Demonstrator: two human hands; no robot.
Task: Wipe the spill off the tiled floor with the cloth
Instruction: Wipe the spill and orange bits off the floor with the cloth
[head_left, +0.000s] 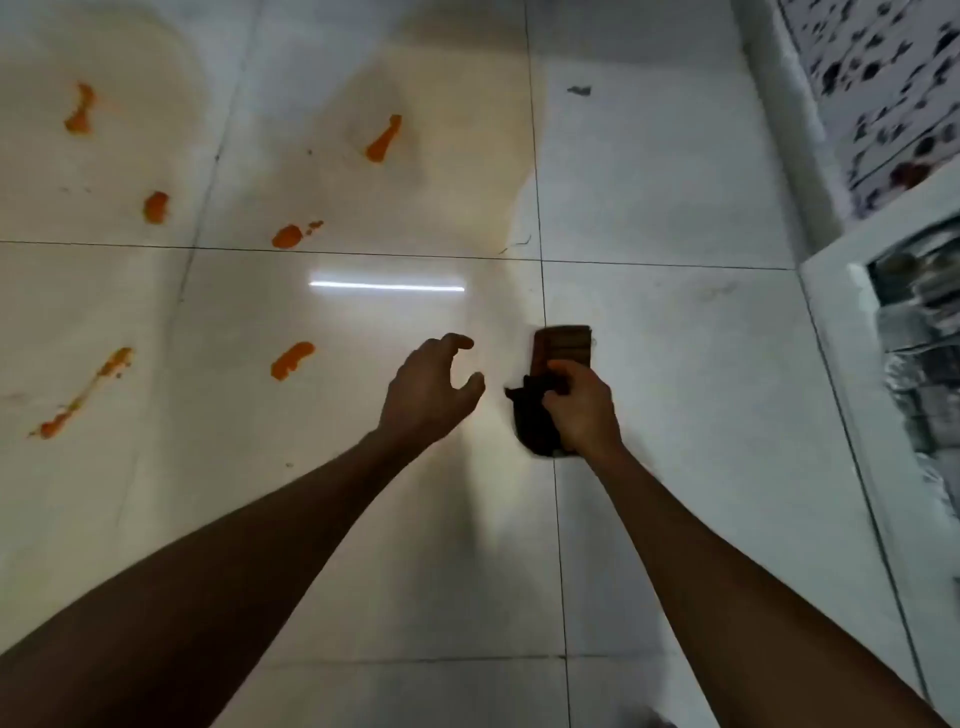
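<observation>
Several orange splotches of spill (292, 359) lie scattered over the pale tiled floor (363, 519), mostly to the left and ahead. My right hand (582, 405) grips a dark brown cloth (561, 345), which sticks out above and below my fist, held above the floor right of centre. My left hand (434, 387) hovers just left of the cloth, fingers loosely curved and holding nothing. The nearest splotch is about a hand's width left of my left hand.
A white frame with a glass panel (883, 322) and a speckled wall (883, 78) stand along the right side. A small dark scrap (579, 91) lies on the far tile. A ceiling light reflects on the floor (387, 286).
</observation>
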